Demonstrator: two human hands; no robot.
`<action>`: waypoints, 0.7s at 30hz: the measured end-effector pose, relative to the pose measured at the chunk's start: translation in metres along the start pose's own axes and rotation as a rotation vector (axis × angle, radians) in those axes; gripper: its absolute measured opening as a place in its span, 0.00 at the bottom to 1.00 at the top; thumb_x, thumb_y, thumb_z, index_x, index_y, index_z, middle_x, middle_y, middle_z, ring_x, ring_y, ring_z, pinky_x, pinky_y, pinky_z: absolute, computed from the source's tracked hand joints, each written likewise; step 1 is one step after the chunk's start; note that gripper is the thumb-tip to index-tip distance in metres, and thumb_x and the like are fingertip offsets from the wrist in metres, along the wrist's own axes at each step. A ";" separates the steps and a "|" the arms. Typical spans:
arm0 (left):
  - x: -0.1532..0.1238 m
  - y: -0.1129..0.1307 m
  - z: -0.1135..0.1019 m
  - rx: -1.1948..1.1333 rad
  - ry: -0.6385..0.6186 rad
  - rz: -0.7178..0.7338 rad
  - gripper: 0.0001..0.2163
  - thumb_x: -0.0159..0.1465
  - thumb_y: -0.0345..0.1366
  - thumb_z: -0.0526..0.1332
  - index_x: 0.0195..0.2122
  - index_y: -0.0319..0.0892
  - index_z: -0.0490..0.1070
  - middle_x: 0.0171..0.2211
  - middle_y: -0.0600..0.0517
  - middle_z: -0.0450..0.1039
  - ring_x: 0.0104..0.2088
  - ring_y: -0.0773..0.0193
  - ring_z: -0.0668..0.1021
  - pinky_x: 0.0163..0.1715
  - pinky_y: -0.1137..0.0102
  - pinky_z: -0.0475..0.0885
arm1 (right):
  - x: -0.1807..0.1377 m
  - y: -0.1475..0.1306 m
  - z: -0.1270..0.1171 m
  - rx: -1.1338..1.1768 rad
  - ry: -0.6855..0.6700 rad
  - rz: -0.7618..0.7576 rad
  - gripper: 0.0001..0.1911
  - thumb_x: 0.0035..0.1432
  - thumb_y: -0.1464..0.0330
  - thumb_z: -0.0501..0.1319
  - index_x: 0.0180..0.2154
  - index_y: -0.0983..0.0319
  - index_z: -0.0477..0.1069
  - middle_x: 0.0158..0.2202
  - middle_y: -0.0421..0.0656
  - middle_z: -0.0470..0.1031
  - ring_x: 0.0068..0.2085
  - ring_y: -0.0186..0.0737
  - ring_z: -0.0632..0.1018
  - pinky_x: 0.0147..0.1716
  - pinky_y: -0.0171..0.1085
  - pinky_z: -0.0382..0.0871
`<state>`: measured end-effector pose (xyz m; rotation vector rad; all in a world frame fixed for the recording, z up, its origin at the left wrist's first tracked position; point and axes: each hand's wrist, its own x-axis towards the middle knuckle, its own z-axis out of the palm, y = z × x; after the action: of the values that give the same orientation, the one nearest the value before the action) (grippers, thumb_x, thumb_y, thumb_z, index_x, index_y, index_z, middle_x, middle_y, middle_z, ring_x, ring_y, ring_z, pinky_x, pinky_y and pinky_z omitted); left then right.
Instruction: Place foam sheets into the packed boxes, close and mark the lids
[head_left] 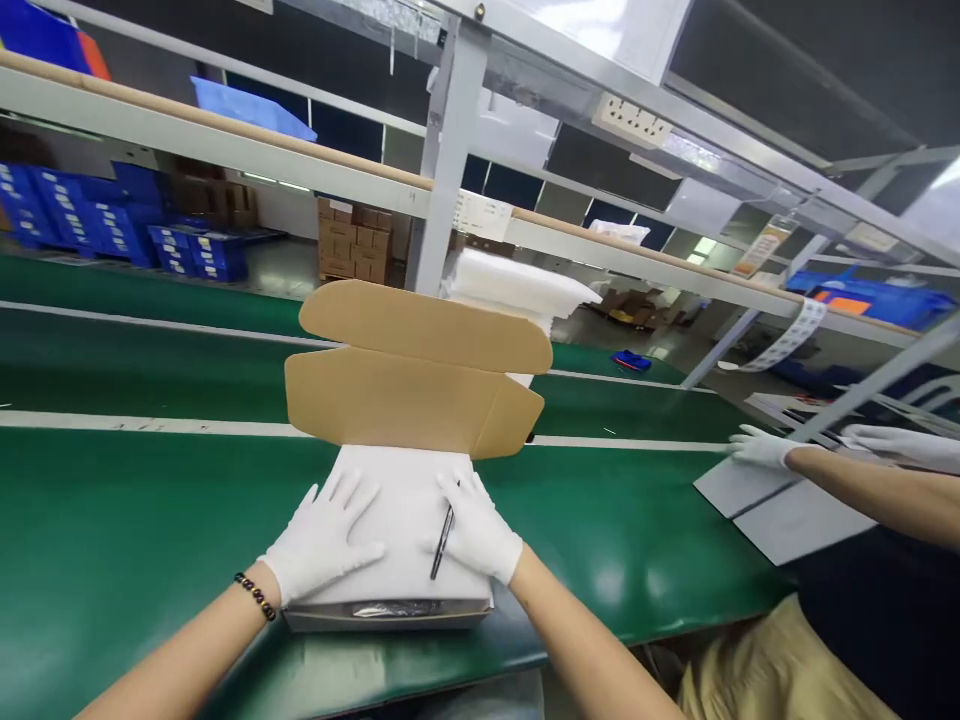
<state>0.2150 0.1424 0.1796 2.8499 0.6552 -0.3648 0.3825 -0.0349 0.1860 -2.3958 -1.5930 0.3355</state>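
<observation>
An opened cardboard box (416,390) sits before me, its brown lid raised away from me. A white sheet (401,545) covers the inside, and something dark with a shiny clear wrap shows at the near edge. My left hand (322,540), in a white glove, lies flat on the sheet's left side with its fingers spread. On the right side rests my gloved right hand (476,530), with a black pen (443,542) held at the thumb and fingers, slanting over the sheet.
A green conveyor belt (150,520) runs under the box. At the right, a co-worker's gloved hands (761,447) are by flat grey-white boxes (802,515). A metal post (448,150) and shelf rail stand ahead. A white roll (521,283) lies behind the lid.
</observation>
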 end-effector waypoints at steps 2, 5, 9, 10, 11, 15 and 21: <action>0.005 0.008 0.002 0.016 0.027 0.022 0.43 0.62 0.64 0.46 0.72 0.43 0.45 0.71 0.46 0.31 0.70 0.47 0.37 0.68 0.53 0.39 | 0.003 0.007 0.005 0.054 0.004 0.089 0.51 0.48 0.58 0.70 0.67 0.74 0.54 0.62 0.59 0.59 0.65 0.57 0.57 0.66 0.50 0.49; -0.005 0.017 -0.003 0.006 -0.106 0.004 0.46 0.60 0.65 0.48 0.72 0.39 0.42 0.71 0.41 0.30 0.70 0.46 0.39 0.68 0.59 0.45 | 0.002 0.010 0.018 0.105 0.002 0.090 0.52 0.50 0.56 0.67 0.67 0.78 0.51 0.62 0.61 0.59 0.64 0.57 0.59 0.64 0.48 0.54; -0.007 0.026 -0.009 0.018 -0.062 -0.037 0.47 0.56 0.67 0.51 0.70 0.42 0.53 0.69 0.39 0.45 0.69 0.36 0.43 0.64 0.48 0.47 | 0.010 0.012 0.024 0.056 0.060 0.042 0.48 0.45 0.55 0.68 0.61 0.77 0.62 0.58 0.61 0.64 0.59 0.59 0.66 0.60 0.48 0.61; -0.002 0.027 -0.008 0.040 0.017 -0.013 0.46 0.56 0.68 0.50 0.69 0.44 0.57 0.67 0.40 0.51 0.68 0.34 0.45 0.64 0.44 0.41 | 0.015 0.014 0.024 0.036 0.075 0.030 0.46 0.44 0.54 0.69 0.58 0.76 0.65 0.55 0.60 0.66 0.57 0.58 0.68 0.59 0.48 0.62; 0.005 0.026 -0.007 0.061 0.091 0.024 0.44 0.56 0.68 0.50 0.68 0.46 0.59 0.66 0.41 0.55 0.68 0.35 0.48 0.64 0.43 0.36 | 0.020 0.016 0.024 0.017 0.093 0.012 0.45 0.44 0.53 0.69 0.57 0.76 0.66 0.53 0.59 0.68 0.55 0.57 0.69 0.58 0.49 0.62; 0.036 0.019 -0.006 0.029 0.103 0.177 0.43 0.58 0.64 0.52 0.70 0.46 0.54 0.69 0.45 0.49 0.68 0.43 0.51 0.66 0.49 0.37 | 0.028 0.020 0.031 -0.046 0.190 -0.027 0.47 0.48 0.51 0.66 0.59 0.79 0.63 0.55 0.62 0.66 0.57 0.60 0.66 0.61 0.55 0.56; 0.047 0.013 -0.022 0.036 0.185 0.318 0.33 0.64 0.62 0.49 0.66 0.52 0.62 0.66 0.49 0.57 0.65 0.43 0.58 0.63 0.43 0.44 | 0.036 0.026 0.011 0.217 0.441 0.038 0.34 0.54 0.53 0.60 0.53 0.73 0.65 0.45 0.57 0.70 0.47 0.51 0.71 0.53 0.51 0.64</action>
<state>0.2659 0.1545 0.1889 2.9778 0.2156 -0.0628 0.4152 -0.0107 0.1647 -2.1472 -1.2465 -0.0179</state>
